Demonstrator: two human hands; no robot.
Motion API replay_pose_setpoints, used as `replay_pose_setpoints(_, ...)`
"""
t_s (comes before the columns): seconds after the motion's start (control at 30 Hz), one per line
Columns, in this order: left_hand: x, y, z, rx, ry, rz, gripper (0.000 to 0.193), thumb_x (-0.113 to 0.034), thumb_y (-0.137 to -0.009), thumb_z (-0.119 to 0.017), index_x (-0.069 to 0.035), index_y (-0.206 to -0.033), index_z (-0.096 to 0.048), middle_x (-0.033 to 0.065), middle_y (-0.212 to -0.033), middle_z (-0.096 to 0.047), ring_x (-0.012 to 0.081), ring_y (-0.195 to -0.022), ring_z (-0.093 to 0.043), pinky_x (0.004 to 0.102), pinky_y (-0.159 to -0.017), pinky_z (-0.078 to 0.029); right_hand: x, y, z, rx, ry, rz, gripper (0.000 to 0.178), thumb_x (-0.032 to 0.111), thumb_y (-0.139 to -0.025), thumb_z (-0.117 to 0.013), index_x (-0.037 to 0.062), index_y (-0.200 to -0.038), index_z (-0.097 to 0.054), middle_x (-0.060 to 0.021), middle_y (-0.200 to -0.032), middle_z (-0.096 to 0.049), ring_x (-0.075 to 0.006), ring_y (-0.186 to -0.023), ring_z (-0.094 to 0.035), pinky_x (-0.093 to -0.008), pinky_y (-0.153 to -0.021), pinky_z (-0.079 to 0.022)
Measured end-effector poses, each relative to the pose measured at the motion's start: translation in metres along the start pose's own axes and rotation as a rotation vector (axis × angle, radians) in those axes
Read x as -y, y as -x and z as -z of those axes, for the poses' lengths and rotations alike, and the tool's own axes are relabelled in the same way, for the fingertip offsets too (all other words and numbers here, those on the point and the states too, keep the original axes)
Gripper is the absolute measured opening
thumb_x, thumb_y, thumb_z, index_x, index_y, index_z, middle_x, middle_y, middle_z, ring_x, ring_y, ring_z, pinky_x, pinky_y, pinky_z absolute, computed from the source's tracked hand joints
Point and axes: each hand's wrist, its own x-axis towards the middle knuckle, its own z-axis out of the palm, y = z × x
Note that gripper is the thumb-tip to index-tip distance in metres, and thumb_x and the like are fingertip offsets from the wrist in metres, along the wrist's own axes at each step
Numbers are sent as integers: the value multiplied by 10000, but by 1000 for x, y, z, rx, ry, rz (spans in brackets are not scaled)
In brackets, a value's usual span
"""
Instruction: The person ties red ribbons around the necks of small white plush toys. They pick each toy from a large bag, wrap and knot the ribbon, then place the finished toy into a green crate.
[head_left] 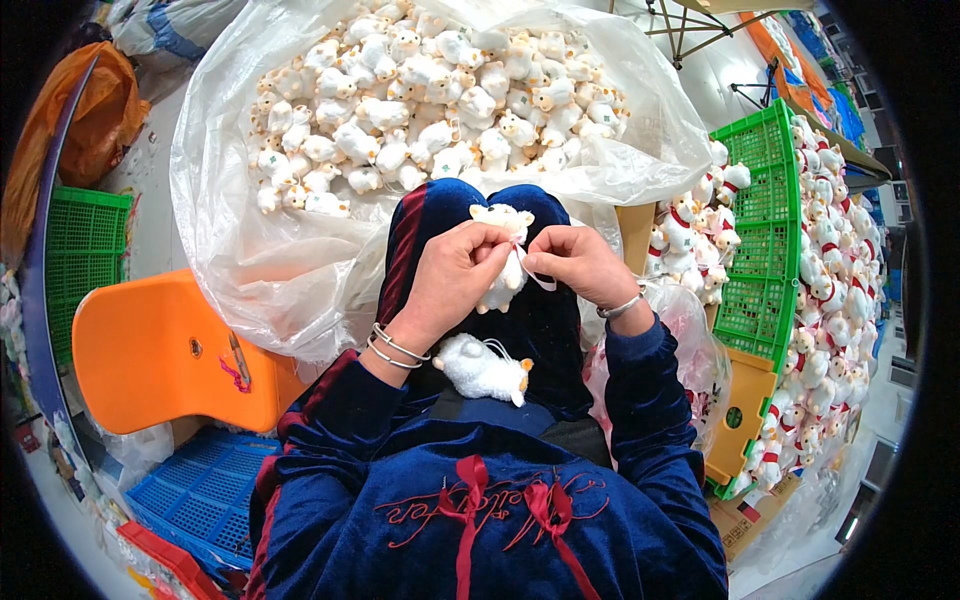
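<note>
A small white plush animal (498, 292) with tan ears stands upright between my knees, its head toward the far side. At its neck runs a thin pale ribbon (541, 281), one end hanging loose. My left hand (446, 272) pinches the ribbon close against the plush's neck, fingers closed. From the other side, my right hand (588, 264) grips the ribbon between thumb and forefinger. Exactly how the ribbon is looped is hidden by my fingertips. A second white plush (480, 369) lies on its side in my lap, a thin white cord on it.
Ahead, a big clear plastic bag (225, 200) lies open, heaped with white plushes (430, 100). An orange chair (165, 350) and blue crate (200, 490) stand at left. On the right are a green crate (752, 240) and many plushes with red neck ribbons (830, 290).
</note>
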Motion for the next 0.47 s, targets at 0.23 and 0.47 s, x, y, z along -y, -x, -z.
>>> replay_pose_setpoints(0.23, -7, 2, 2, 10, 66, 50, 120, -89, -941, -675, 17, -991, -705, 16, -796, -694, 32, -686, -583, 216, -636, -496, 3, -2, 0, -10, -67, 3, 179, 172, -974, -669, 1, -922, -682, 17, -762, -629, -50, -649, -541, -201, -570, -420)
replay_pose_setpoints(0.47, -3, 0, 2, 30, 27, 55, 120, -107, -943, -681, -15, -1016, -706, 11, -784, -691, 31, -667, -578, 207, -629, -491, 10, -12, -18, -24, -227, 81, 201, 197, -1013, -642, -2, -996, -659, 18, -741, -608, -47, -555, -491, -172, -500, -357)
